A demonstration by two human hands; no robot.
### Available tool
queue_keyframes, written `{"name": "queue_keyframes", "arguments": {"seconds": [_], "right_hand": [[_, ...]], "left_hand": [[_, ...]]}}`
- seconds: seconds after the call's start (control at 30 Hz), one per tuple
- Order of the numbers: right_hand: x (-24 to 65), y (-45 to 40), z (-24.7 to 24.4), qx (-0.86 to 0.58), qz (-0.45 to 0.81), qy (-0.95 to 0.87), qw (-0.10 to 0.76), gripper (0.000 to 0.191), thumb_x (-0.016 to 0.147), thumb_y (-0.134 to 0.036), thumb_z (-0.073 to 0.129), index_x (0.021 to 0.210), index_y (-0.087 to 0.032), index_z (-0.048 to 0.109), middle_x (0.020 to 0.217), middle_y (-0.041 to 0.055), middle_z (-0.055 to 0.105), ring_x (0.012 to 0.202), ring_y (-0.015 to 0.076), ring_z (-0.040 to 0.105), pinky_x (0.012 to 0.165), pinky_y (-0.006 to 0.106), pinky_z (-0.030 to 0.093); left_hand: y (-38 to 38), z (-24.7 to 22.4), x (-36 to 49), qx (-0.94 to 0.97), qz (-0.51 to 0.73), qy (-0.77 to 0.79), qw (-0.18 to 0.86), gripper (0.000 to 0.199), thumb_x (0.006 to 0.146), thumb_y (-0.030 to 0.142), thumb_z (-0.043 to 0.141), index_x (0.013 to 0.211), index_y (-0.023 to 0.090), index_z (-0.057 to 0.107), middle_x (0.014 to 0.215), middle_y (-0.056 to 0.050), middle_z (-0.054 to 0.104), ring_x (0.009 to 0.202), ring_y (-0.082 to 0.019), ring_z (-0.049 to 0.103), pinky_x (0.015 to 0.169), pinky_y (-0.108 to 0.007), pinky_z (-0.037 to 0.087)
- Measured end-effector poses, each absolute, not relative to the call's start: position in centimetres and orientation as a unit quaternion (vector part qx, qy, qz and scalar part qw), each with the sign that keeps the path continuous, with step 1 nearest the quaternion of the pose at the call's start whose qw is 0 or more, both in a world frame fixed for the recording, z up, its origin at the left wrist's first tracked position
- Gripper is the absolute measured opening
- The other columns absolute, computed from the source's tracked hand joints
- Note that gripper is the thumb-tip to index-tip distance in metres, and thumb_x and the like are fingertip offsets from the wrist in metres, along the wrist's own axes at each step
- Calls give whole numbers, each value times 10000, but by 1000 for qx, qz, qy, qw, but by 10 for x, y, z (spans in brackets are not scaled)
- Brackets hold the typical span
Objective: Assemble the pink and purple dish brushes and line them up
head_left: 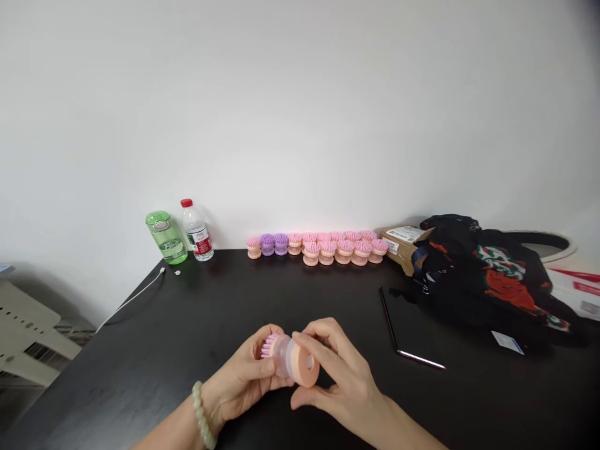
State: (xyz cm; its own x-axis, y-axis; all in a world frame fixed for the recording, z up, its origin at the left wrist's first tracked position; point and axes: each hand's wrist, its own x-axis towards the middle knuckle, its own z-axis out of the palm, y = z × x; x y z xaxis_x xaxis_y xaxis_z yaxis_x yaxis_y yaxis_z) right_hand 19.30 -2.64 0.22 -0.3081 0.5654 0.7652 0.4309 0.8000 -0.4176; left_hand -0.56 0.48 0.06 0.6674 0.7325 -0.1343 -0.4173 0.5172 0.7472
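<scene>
Risking a fall onto the worktop (117,387) if either slackens, the left grip (241,378) and right grip (340,369) close around a pink brush (289,358).

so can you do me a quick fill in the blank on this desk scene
The left hand and right hand hold a shampoo brush with ____ bristles. The beaded bracelet is on the ____ wrist. The water bottle has a ____ cap. The row of brushes by the wall includes ____ purple ones.

pink; left; red; two
</scene>
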Motion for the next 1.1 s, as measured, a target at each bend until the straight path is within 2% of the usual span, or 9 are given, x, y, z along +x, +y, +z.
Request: {"name": "queue_keyframes", "arguments": {"seconds": [0.13,0.23,0.3,0.4,0.63,0.77,0.93,1.03,1.1], "right_hand": [[195,-26,1,-280,37,-825,489,699,882,-527,594,1469,-221,370,1106,127,526,990,260,561,801,422,549],[195,-27,3,-267,20,-831,486,723,921,-583,475,1497,-168,342,1135,155,529,1028,277,564,828,434,546],[195,-28,6,-264,24,-834,484,633,987,-513,400,1503,-152,337,1149,167,542,1029,275,579,832,436,547],[194,-30,10,-270,24,-833,482,517,1025,-358,391,1496,-148,354,1144,171,574,1027,275,599,830,446,553],[196,-29,10,-258,2,-833,489,487,991,-249,481,1457,-124,415,1213,199,616,1117,328,605,853,500,573],[196,-30,12,-245,-1,-841,482,475,973,-175,490,1442,-117,437,1218,198,632,1142,329,604,855,497,584],[195,-31,14,-242,-17,-837,490,457,975,-240,528,1410,-109,472,1175,191,643,1123,309,612,852,457,588],[194,-31,11,-267,-18,-824,499,467,965,-320,556,1387,-131,491,1146,173,653,1076,293,630,850,433,583],[193,-31,9,-302,-8,-807,507,461,962,-398,543,1352,-153,520,1089,148,675,998,272,660,824,403,588]], "left_hand": [[4,1,-8,349,347,222,842,525,590,304,921,966,176,578,887,-23,603,779,-143,630,740,-283,528],[3,1,-9,347,354,221,840,552,576,298,928,973,181,562,897,-18,598,774,-132,617,750,-288,525],[3,1,-10,351,357,222,837,556,575,297,927,972,184,554,893,-15,597,759,-122,606,726,-266,514],[3,4,-10,375,360,232,822,542,566,265,930,939,185,544,838,0,590,695,-99,572,649,-214,468],[2,12,-11,418,379,255,785,634,469,340,962,908,190,529,805,12,566,681,-96,509,598,-193,369],[1,14,-12,428,379,266,776,630,484,338,958,909,199,514,790,18,556,674,-89,478,600,-196,345],[-1,17,-11,449,380,278,760,639,489,398,946,897,202,495,773,21,546,668,-94,453,593,-207,326],[-1,15,-11,490,398,297,717,657,477,445,938,885,208,481,777,26,545,665,-97,427,576,-210,317],[-1,12,-12,528,412,307,676,654,477,410,944,890,218,474,795,30,552,659,-98,411,562,-209,314]]}}
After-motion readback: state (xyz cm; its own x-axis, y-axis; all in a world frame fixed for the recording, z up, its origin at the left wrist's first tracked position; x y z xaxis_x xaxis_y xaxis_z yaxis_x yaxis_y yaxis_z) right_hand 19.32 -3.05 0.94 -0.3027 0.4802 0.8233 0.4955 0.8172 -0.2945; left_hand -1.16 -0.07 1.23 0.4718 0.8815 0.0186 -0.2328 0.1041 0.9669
